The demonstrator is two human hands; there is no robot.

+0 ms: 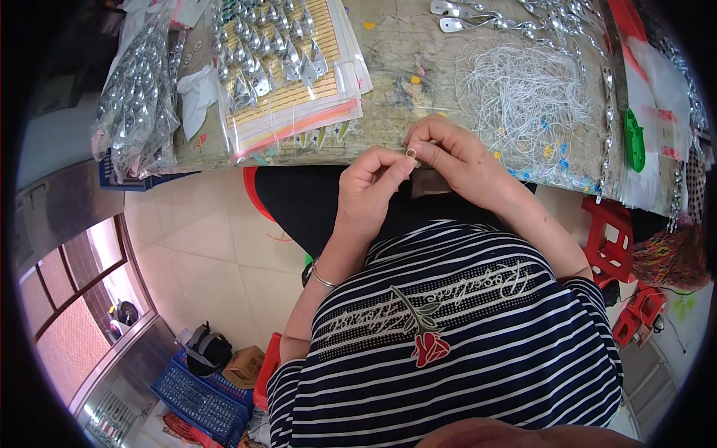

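Both hands meet at the table's near edge, fingertips almost touching. A small pale ring (411, 153) sits between them. My left hand (367, 183) is closed in a pinch, with thumb and forefinger at the ring. My right hand (457, 158) pinches at the same ring from the other side, its fingers curled. Whether a thread runs through the ring is too small to tell. Right of the hands lies a loose tangle of white string (523, 93). Twisted silver strips (272, 52) rest on yellow-striped sheets (299, 97) to the left.
A plastic bag of silver twisted pieces (138, 97) hangs over the table's left edge. More silver twisted strips (493, 21) lie at the far right. A green plastic tool (635, 140) is by the right edge. Below stand a red stool (605, 239) and a blue crate (198, 399).
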